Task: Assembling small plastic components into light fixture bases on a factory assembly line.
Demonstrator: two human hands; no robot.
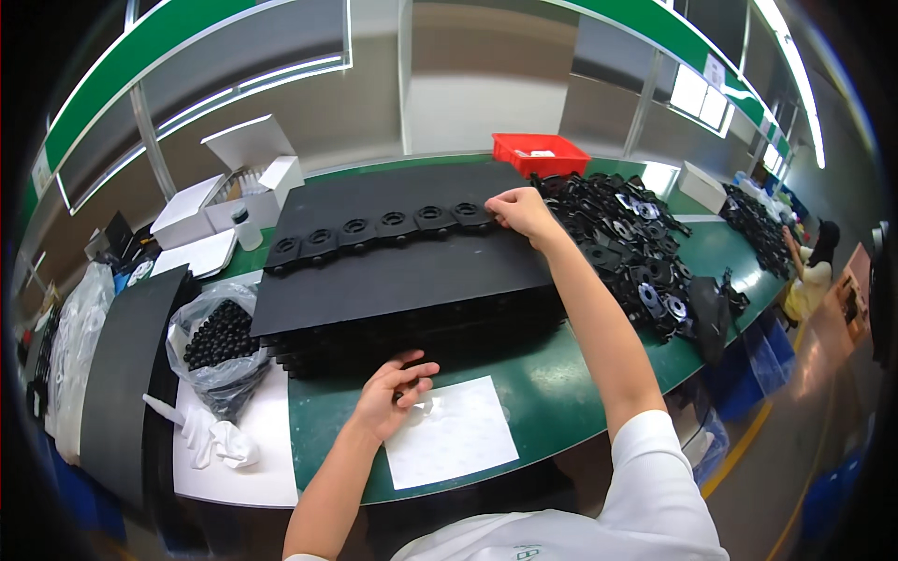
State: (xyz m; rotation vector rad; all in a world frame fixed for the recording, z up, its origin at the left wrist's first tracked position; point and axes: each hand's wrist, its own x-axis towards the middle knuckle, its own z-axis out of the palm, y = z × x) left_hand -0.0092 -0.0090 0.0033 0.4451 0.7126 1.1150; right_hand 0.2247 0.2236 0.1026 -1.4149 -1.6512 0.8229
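The person's hands are apart. The right hand (522, 213) has its thumb and forefinger drawn close together at the 3 o'clock end of the row of black parts (394, 222); whether it grips a part there cannot be told. The left hand (393, 393) hangs at 6 o'clock, just in front of the stack of black sheets (412, 285), its fingers loosely bent; a dark spot shows among them, but whether it holds anything is unclear.

The row runs across the top sheet from 9 to 3 o'clock, its parts nearly edge to edge. A sideways push by the right hand could jog the neighbouring parts out of line, because they sit so close. The sheets look loosely piled, so a bump from the left hand or a forearm could shift the top one, row and all.

The right forearm reaches up toward 11 o'clock, wrist bent and palm turned inward; the left forearm slants toward 1 o'clock.

Farther out, on the green table (552, 383), white paper (458, 439) lies at 6 o'clock from the stack, a bag of black balls (224, 337) at 8, a bottle (247, 231) at 10, a red bin (552, 166) at 1, and a heap of black parts (627, 229) at 3.
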